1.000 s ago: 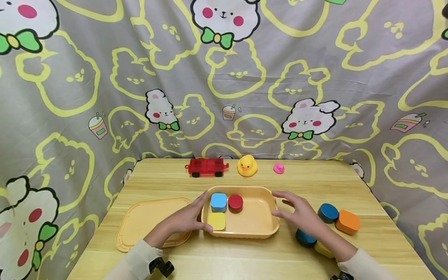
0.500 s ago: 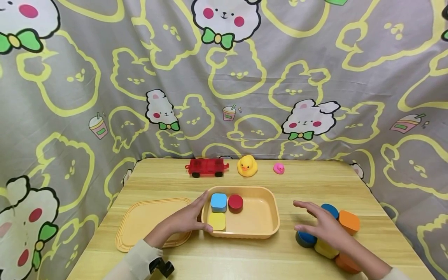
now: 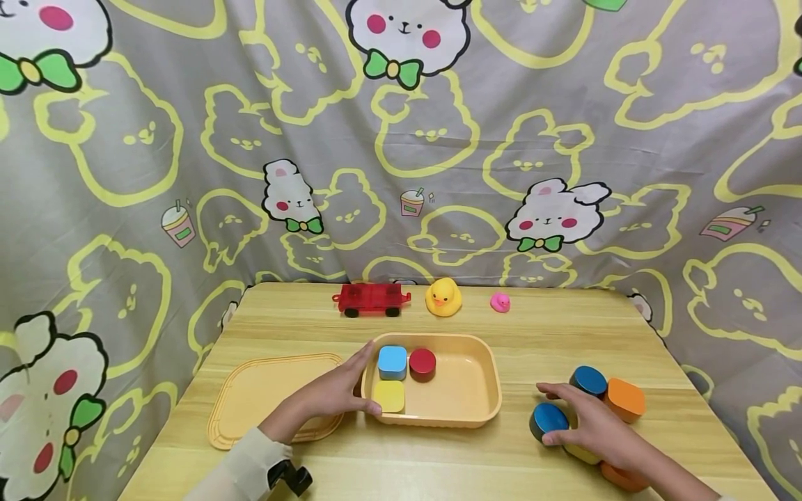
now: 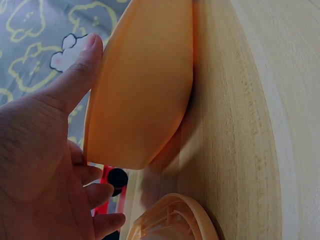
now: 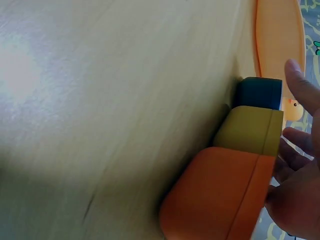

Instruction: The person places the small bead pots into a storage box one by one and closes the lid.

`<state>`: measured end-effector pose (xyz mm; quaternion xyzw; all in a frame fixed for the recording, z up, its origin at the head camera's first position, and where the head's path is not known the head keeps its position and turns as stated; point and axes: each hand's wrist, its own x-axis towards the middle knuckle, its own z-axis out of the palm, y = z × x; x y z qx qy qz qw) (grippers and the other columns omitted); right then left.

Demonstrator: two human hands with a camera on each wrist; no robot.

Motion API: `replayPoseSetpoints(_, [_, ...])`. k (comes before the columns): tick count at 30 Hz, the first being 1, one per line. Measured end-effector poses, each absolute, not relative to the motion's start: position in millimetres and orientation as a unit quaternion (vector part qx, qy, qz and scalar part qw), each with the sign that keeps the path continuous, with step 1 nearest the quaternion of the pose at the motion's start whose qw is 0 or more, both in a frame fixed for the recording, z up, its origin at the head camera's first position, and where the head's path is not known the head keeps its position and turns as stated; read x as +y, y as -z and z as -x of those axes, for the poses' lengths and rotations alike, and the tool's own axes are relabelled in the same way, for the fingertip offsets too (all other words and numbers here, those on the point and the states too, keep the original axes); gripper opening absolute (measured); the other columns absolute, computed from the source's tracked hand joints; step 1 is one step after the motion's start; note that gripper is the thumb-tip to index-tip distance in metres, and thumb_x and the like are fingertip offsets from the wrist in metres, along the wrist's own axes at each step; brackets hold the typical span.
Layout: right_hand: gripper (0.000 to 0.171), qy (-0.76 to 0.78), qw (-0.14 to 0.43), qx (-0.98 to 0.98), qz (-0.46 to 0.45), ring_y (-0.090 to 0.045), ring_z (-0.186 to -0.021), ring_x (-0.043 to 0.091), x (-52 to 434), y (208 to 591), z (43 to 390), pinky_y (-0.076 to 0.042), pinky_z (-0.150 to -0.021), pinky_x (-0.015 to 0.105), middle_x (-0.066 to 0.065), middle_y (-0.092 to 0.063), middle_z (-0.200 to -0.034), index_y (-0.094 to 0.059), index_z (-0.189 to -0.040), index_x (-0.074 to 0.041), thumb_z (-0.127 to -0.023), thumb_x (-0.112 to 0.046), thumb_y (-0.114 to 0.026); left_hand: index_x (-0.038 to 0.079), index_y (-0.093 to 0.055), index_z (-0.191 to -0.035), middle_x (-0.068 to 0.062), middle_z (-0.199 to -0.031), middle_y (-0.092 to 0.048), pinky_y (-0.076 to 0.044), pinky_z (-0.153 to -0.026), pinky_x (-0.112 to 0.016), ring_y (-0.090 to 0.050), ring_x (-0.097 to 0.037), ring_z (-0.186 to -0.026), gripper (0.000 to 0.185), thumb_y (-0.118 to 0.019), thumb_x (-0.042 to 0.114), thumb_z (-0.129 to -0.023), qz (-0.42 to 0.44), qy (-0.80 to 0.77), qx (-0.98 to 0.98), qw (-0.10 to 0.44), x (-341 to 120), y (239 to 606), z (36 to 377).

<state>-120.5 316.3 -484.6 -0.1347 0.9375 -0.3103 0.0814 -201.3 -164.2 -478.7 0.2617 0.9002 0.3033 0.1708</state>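
Note:
My left hand grips the left end of a shallow peach-coloured plastic box, its thumb against the front wall. Inside the box stand a light blue block, a round red block and a yellow block. Over a cluster at the right hovers my right hand, fingers spread. Its thumb and forefinger lie either side of a round blue block; whether they touch it I cannot tell. Beneath the palm are a yellow block and an orange block, partly hidden.
A peach lid lies flat left of the box. Another round blue block and an orange one sit behind the right hand. Along the back edge stand a red toy wagon, a yellow duck and a small pink duck.
My right hand has let go of the box's right end and moved right, then down over the block cluster. The left hand and the box stay where they were.

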Motion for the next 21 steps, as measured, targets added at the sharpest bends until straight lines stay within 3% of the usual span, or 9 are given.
replayPoseSetpoints(4, [0.086,0.282,0.078,0.944,0.155,-0.064,-0.12,0.027,317.1,486.6,120.9,-0.053,-0.098,0.036,0.003,-0.063,-0.14,-0.057,-0.145,-0.012,-0.076,-0.054,-0.086,0.014,-0.001,-0.167,-0.011,-0.174,-0.005,-0.029,-0.121,-0.057,-0.019,-0.036,-0.156,0.126,-0.082,0.056,-0.082,-0.262,-0.302,0.901,0.171,-164.5,479.9,202.0])
replayPoseSetpoints(7, [0.082,0.274,0.075,0.944,0.17,-0.064,-0.119,0.029,316.8,486.7,120.5,-0.054,-0.096,0.031,0.004,-0.064,-0.139,-0.061,-0.142,-0.011,-0.076,-0.052,-0.087,0.014,-0.001,-0.167,-0.011,-0.174,-0.005,-0.029,-0.121,-0.057,-0.019,-0.036,-0.156,0.126,-0.082,0.056,-0.081,-0.262,-0.302,0.9,0.171,-164.6,480.1,202.2])
replayPoseSetpoints(17, [0.068,0.268,0.084,0.944,0.176,-0.063,-0.123,0.035,314.6,485.7,122.1,-0.055,-0.095,0.045,0.007,-0.067,-0.134,-0.066,-0.135,-0.012,-0.079,-0.047,-0.086,0.013,-0.001,-0.167,-0.011,-0.174,-0.005,-0.028,-0.121,-0.057,-0.018,-0.036,-0.157,0.125,-0.082,0.055,-0.082,-0.261,-0.302,0.901,0.172,-164.7,481.1,203.1])
replayPoseSetpoints(21, [0.065,0.27,0.067,0.944,0.176,-0.062,-0.124,0.033,311.1,479.8,122.7,-0.055,-0.096,0.046,0.005,-0.067,-0.134,-0.066,-0.135,-0.013,-0.082,-0.044,-0.086,0.014,-0.001,-0.167,-0.011,-0.174,-0.004,-0.027,-0.122,-0.057,-0.017,-0.035,-0.157,0.125,-0.082,0.055,-0.082,-0.26,-0.302,0.901,0.171,-164.7,482.0,203.5])
